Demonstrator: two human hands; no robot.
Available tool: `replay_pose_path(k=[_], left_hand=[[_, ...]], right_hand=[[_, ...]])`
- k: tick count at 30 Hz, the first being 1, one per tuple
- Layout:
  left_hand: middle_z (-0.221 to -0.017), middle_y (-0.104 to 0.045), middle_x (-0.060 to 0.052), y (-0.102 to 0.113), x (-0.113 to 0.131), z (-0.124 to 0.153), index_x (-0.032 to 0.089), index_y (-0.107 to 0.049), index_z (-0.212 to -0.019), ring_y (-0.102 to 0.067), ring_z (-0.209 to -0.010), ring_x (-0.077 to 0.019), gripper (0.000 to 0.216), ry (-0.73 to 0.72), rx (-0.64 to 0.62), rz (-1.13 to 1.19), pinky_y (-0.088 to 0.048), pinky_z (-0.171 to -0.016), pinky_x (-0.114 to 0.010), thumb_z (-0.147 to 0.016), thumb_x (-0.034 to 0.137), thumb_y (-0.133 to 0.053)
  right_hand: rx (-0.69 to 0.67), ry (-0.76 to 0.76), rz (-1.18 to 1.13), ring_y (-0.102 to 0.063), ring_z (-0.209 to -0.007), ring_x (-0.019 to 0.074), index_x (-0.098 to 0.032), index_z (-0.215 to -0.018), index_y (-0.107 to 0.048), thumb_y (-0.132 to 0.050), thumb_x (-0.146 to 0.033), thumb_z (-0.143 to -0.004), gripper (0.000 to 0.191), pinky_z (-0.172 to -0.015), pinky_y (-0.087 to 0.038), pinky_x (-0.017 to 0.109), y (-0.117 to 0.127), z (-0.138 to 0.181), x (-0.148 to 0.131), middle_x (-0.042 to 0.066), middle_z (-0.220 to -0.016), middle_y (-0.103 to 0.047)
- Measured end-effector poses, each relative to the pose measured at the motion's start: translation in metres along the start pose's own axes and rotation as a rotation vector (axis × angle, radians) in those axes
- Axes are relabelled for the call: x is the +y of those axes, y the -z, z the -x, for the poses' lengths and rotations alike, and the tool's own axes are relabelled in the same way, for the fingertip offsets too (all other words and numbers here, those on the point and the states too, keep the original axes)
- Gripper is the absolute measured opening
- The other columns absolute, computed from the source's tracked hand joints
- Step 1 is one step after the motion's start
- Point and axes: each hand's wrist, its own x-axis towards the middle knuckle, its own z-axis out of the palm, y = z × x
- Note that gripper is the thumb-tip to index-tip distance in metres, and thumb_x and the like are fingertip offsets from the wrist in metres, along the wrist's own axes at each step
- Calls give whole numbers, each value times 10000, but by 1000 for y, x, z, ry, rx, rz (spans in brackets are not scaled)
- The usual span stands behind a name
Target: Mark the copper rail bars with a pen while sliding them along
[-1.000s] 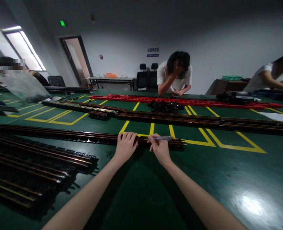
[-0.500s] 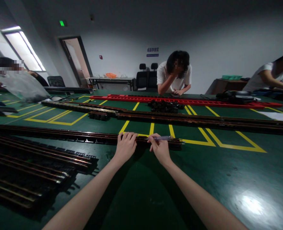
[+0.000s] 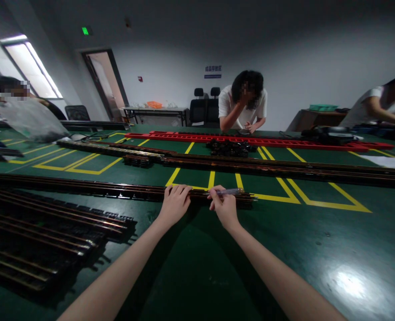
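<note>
At 8 o'clock in the view, a bank of black rail strips (image 3: pixel 50 236) lay on the green table (image 3: pixel 300 249), their metallic lines catching the light. Beyond it, one separate black rail strip (image 3: pixel 117 189) ran from 9 o'clock to an end near 4 o'clock. The left hand (image 3: pixel 175 203) was at 7 o'clock, half curled over that strip with its fingers close together; whether it gripped or merely pressed could not be told. To its right, at 5 o'clock, the right hand (image 3: pixel 224 207) was pinched closed around a slim pen-like tool (image 3: pixel 230 192), its clear barrel pointing toward 3 o'clock and its working tip too small to make out. The step in hand looked like fine tool work on the strip, the left hand apparently steadying it; the next move seemed to call for a still strip and a light, precise fingertip grip. Compared with half a second earlier, the left hand had stayed essentially in place, while the right hand and tool had shifted slightly toward 3 o'clock.
</note>
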Motion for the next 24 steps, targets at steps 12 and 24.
replay_pose_path(k=[12,24], left_hand=[[-1101,-652,-56,2,-1,0,219,-574,-1084,-550,-1061,-235,265,6,-23,20,-319,-968,-427,-868,183,-425],[-1106,-649,-66,5,-1,1,216,-578,-1078,-551,-1058,-235,268,5,-26,48,-324,-971,-431,-873,191,-408]], right_hand=[[93,-62,-94,-536,-392,102,-173,-725,-567,-497,-609,-816,451,-349,-403,203,2,2,1,15,-624,-602],[202,-103,-141,-526,-391,108,-179,-662,-554,-510,-680,-758,513,-342,-397,216,9,3,-1,11,-582,-567]])
